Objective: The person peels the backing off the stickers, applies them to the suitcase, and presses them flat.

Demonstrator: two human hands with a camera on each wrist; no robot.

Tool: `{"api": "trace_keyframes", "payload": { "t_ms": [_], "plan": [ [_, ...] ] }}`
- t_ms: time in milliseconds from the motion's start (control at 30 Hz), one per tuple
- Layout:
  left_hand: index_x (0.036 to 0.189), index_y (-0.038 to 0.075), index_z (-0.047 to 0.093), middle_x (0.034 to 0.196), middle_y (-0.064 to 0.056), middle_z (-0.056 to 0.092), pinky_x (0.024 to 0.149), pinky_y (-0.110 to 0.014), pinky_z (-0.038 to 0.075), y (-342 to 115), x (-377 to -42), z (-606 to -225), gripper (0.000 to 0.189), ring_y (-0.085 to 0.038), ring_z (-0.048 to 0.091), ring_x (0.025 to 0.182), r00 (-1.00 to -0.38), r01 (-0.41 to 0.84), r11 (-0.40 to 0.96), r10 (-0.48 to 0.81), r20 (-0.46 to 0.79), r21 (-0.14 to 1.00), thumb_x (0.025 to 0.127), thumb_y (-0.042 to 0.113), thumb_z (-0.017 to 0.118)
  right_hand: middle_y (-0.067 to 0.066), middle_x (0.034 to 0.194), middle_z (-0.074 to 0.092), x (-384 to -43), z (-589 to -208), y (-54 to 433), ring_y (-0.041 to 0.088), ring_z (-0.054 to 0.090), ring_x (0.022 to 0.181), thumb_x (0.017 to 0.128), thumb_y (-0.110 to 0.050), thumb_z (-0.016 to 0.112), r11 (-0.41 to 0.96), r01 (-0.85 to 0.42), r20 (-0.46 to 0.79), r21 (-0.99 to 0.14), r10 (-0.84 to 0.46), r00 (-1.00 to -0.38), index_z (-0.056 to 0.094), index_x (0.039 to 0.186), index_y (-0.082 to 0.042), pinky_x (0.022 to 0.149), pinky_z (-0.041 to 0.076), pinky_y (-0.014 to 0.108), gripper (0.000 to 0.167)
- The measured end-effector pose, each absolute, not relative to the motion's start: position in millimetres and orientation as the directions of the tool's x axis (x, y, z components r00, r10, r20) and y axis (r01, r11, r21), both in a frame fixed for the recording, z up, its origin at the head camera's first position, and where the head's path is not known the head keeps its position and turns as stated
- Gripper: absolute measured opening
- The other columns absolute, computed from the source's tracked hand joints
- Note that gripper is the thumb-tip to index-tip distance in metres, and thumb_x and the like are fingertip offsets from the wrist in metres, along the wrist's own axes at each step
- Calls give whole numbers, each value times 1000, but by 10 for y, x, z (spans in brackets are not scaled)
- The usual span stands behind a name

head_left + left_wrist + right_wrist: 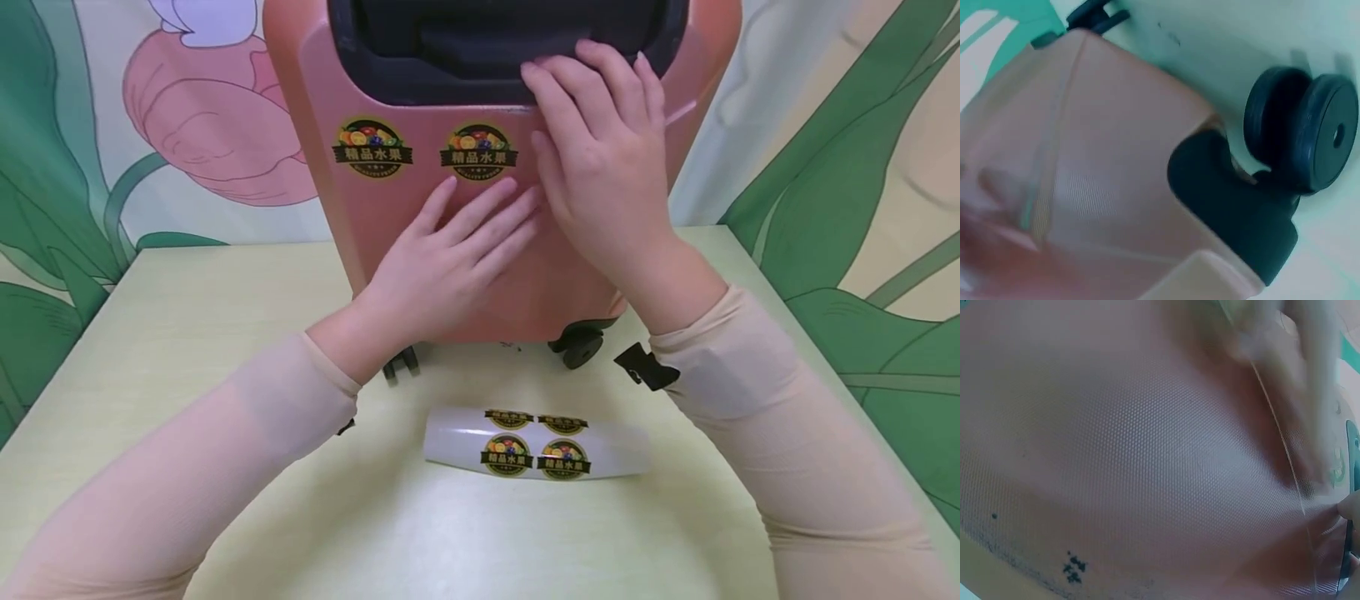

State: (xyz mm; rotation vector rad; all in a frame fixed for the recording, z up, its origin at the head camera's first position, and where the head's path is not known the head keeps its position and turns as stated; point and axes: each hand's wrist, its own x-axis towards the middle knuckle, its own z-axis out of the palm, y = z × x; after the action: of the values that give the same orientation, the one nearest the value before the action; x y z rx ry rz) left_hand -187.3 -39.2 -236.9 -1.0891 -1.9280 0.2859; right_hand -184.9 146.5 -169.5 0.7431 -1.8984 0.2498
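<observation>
A pink suitcase (517, 275) with a black recessed panel (480, 75) stands upright on the table. Two round fruit-picture stickers, a left one (372, 158) and a right one (478, 157), sit side by side below that panel. My left hand (442, 267) lies in front of the shell with straight fingers, its fingertips just under the right sticker. With fingers spread, my right hand (603, 154) rests on the suitcase, fingertips over the black panel's lower edge. In the right wrist view, blurred fingers (1316, 381) pass in front of the textured shell (1147, 444).
On the table (300, 517) in front lies a curled white strip (453, 437) bearing several of the same stickers. Black wheels (581, 346) support the suitcase, seen close in the left wrist view as a double wheel (1329, 131). Painted walls (217, 117) rise behind.
</observation>
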Motion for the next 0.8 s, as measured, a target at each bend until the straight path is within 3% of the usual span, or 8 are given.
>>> {"api": "trace_keyframes", "payload": {
  "t_ms": [67, 167, 300, 400, 633, 800],
  "plan": [
    [146, 11, 32, 150, -6, 30, 109, -51, 13, -384, -1877, -2291, 51, -23, 22, 138, -228, 552, 658, 710, 667, -512, 99, 31, 38, 13, 123, 57, -1847, -1703, 1459, 30, 41, 123, 98, -16, 44, 785, -599, 890, 158, -376, -258, 58, 124, -3, 108, 16, 47, 33],
    [148, 9, 26, 151, -7, 28, 108, -52, 13, -350, -1888, -2183, 62, -24, 20, 139, -276, 514, 745, 613, 741, -425, 98, 44, 37, 13, 121, 57, -1844, -1718, 1446, 30, 42, 122, 98, -14, 42, 783, -601, 902, 160, -364, -233, 59, 123, -3, 108, 17, 48, 32],
    [149, 8, 19, 153, -8, 23, 108, -53, 8, -289, -1904, -2181, 70, -27, 15, 140, -376, 497, 783, 583, 720, -375, 97, 53, 30, 12, 120, 58, -1842, -1718, 1418, 29, 43, 121, 99, -13, 40, 778, -609, 912, 155, -350, -215, 59, 122, -4, 107, 18, 48, 32],
    [149, 8, 20, 153, -7, 23, 108, -53, 8, -275, -1906, -2280, 72, -29, 15, 140, -403, 502, 776, 601, 690, -383, 96, 55, 31, 12, 121, 58, -1840, -1708, 1396, 29, 42, 122, 99, -14, 40, 775, -614, 910, 150, -351, -222, 59, 122, -4, 108, 17, 47, 32],
    [148, 8, 21, 152, -6, 24, 111, -45, 10, -334, -1911, -2434, 68, -21, 16, 140, -337, 533, 700, 691, 640, -476, 97, 50, 35, 13, 123, 56, -1841, -1718, 1396, 29, 40, 124, 99, -17, 40, 782, -607, 901, 142, -357, -248, 57, 124, -3, 109, 15, 46, 34],
    [147, 6, 26, 150, -8, 29, 110, -45, 12, -332, -1919, -2366, 70, -23, 22, 138, -285, 535, 729, 631, 721, -427, 95, 52, 39, 13, 122, 57, -1844, -1753, 1422, 29, 41, 123, 98, -16, 41, 787, -599, 908, 147, -347, -234, 58, 123, -3, 108, 17, 46, 33]
  ]
}}
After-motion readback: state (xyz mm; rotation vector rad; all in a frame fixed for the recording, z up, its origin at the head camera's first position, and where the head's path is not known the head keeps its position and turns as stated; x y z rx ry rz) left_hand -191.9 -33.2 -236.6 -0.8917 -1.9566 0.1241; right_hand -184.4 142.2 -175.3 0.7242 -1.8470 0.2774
